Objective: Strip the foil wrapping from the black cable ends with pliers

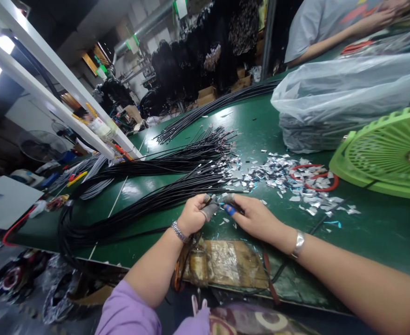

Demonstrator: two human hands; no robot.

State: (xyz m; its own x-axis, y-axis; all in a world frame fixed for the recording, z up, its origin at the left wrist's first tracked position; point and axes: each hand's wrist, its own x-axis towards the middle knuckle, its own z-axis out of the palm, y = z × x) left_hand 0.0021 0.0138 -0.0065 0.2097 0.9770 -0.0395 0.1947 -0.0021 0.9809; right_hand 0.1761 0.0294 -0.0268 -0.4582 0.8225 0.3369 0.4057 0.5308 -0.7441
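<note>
My left hand (191, 216), with grey covers on its fingertips, is closed in a pinch on what looks like the end of a black cable (149, 232). Close beside it, my right hand (248, 216) has its thumb and fingers pressed together, with grey and blue coverings on the tips. What the right fingers hold is too small to make out. Just beyond both hands lies a bundle of black cables (156, 197), its ends pointing right. Another black cable bundle (177, 160) with frayed reddish wire ends rests behind it.
Silvery scraps (278, 172) litter the green table (253, 125) around a red ring (332, 184). At right are a green fan (386, 149) and a plastic-wrapped stack (309, 121). A taped board (236, 263) sits at the near edge. Another person's arm (337, 39) is far right.
</note>
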